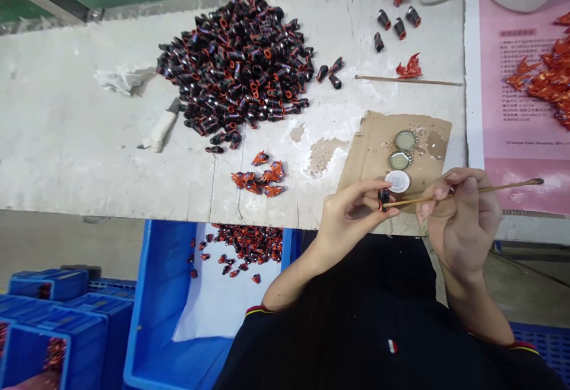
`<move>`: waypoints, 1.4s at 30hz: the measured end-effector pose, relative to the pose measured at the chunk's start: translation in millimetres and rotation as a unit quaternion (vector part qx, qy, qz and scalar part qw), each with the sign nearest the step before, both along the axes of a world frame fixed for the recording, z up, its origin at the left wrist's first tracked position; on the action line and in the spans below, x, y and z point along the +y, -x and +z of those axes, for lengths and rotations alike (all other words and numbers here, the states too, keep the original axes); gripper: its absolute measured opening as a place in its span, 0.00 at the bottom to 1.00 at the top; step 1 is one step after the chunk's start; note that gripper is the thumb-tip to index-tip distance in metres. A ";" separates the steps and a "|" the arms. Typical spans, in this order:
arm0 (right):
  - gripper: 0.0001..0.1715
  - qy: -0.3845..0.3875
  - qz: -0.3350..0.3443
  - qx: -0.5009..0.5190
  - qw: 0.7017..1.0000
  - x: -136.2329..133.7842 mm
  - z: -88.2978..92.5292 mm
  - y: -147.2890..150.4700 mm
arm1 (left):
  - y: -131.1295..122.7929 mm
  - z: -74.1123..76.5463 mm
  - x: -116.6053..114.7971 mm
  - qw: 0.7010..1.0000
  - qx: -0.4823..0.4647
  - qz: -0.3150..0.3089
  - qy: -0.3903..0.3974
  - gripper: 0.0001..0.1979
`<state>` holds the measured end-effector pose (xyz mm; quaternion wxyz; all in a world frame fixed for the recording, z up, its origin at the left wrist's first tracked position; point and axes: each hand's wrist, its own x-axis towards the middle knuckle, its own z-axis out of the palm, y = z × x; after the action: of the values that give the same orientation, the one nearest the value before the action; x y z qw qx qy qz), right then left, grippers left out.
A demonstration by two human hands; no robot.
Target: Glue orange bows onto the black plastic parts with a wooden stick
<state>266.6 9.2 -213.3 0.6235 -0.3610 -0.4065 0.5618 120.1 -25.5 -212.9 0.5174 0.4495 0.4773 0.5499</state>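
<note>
My left hand [350, 215] pinches a small black and orange tube [383, 197] between thumb and fingers, just off the table's near edge. My right hand [463, 215] grips a thin wooden stick [490, 190], and the stick's left tip goes into the tube's open end. Just beyond my hands lies a torn piece of cardboard [378, 135] carrying two metal bottle caps [404, 149] and a white cap [397, 181].
A large heap of black and orange tubes [238, 60] covers the middle of the white table [66, 140]. Folded orange pieces [260, 177] lie near the front edge. A second stick [407, 80] lies beyond the cardboard. A blue crate [164, 295] below holds more tubes. A pink sheet [516, 111] lies at right.
</note>
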 end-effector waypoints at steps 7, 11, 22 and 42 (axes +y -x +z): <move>0.09 -0.006 0.000 0.004 1.000 -2.0 0.3 -0.2 | -0.1 0.9 -0.2 1.000 0.011 -0.001 0.021 0.17; 0.09 -0.004 0.000 -0.012 1.000 -3.5 -0.1 0.1 | 0.2 1.4 0.1 1.000 0.012 0.001 0.023 0.18; 0.09 -0.273 -0.231 -0.172 0.918 16.8 1.5 -33.7 | 2.5 1.1 0.5 0.999 0.032 0.015 -0.015 0.15; 0.07 0.018 -0.205 -0.724 0.658 103.4 0.9 -156.6 | 8.3 8.0 1.3 0.994 0.099 0.038 -0.022 0.14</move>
<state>423.2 112.6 -212.4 0.2244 -0.7391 -0.6350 -0.0127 111.8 -24.2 -204.9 0.4367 0.4946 0.5302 0.5325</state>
